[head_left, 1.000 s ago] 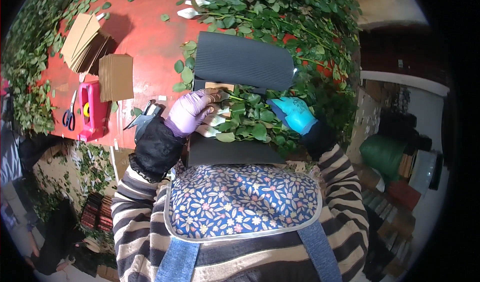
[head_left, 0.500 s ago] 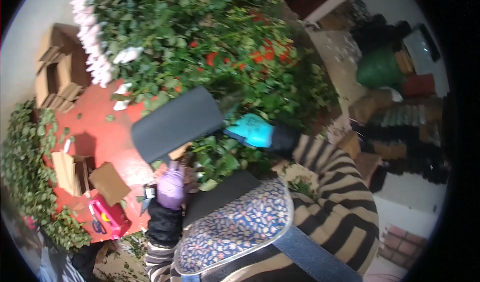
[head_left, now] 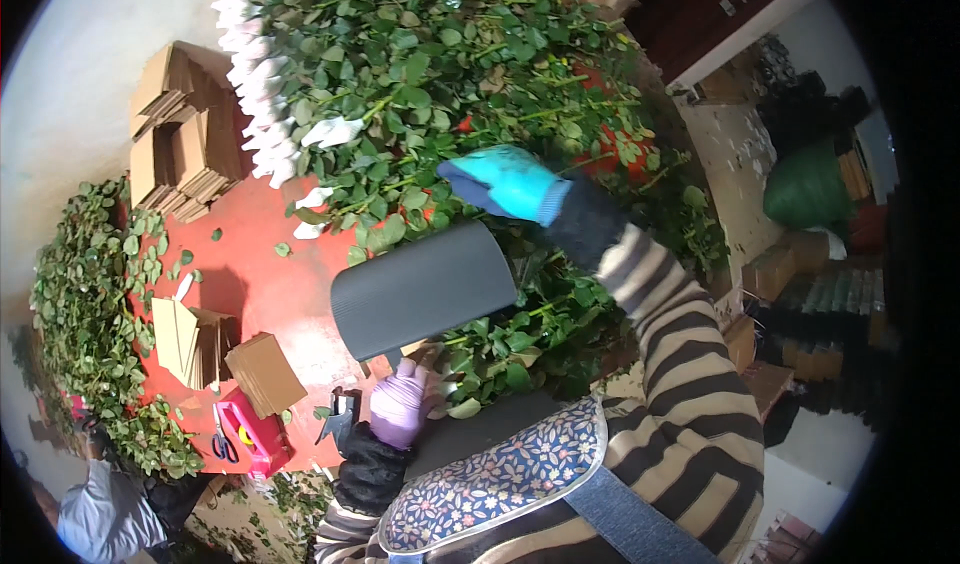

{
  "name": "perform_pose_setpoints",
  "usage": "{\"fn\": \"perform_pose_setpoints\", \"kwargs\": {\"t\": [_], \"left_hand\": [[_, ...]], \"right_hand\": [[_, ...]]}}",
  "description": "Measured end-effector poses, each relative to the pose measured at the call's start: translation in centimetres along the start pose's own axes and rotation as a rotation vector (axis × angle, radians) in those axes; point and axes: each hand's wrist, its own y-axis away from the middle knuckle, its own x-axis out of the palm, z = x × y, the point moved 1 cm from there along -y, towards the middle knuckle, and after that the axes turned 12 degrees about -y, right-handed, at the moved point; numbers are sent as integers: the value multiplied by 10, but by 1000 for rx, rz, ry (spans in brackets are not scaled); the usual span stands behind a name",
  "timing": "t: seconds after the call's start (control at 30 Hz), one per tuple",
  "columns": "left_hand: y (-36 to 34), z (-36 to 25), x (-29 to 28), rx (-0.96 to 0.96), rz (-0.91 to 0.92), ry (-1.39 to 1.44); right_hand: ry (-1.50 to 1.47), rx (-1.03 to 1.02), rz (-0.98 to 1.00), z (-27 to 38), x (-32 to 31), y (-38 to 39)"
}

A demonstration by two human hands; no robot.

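Note:
My left hand (head_left: 397, 407), in a purple glove, is closed at the near edge of a dark grey ribbed curved board (head_left: 425, 289). Pale flower heads of a leafy rose bunch (head_left: 515, 349) lie against its fingers; the grip itself is partly hidden. A piece of brown cardboard shows just above that hand. Beyond the board, my right hand (head_left: 510, 182) in a turquoise and dark blue glove reaches over the big pile of roses (head_left: 420, 74). Its fingers point left, stretched out, with nothing visible in them. White sleeved rose heads (head_left: 262, 89) line the pile's left side.
Folded cardboard (head_left: 185, 134) stands on the red table (head_left: 275, 294), with more cardboard pieces (head_left: 192, 342) nearer. A pink tape dispenser (head_left: 252, 434), scissors (head_left: 224, 447) and a black tool (head_left: 340, 419) lie near the front edge. Leafy stems (head_left: 90, 294) cover the left; another person's sleeve (head_left: 110, 509) shows below.
My right hand has moved from beside the grey board's right end to beyond it, over the rose pile. My left hand stays by the board. The whole view has shifted.

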Motion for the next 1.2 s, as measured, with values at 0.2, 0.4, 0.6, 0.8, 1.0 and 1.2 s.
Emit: {"fn": "perform_pose_setpoints", "kwargs": {"t": [0.2, 0.4, 0.6, 0.8, 1.0, 1.2], "left_hand": [[-1, -2, 0, -56, 28, 37], [-4, -1, 6, -38, 36, 61], [-3, -4, 1, 18, -40, 39], [0, 6, 16, 14, 29, 75], [2, -1, 9, -65, -27, 32], [-3, -9, 5, -17, -7, 69]], "right_hand": [[529, -205, 108, -73, 103, -79], [615, -127, 239, -55, 85, -64], [365, -345, -128, -34, 22, -29], [211, -111, 70, -20, -16, -24], [308, -320, -203, 50, -45, -30], [436, -242, 9, -37, 22, -2]]}}
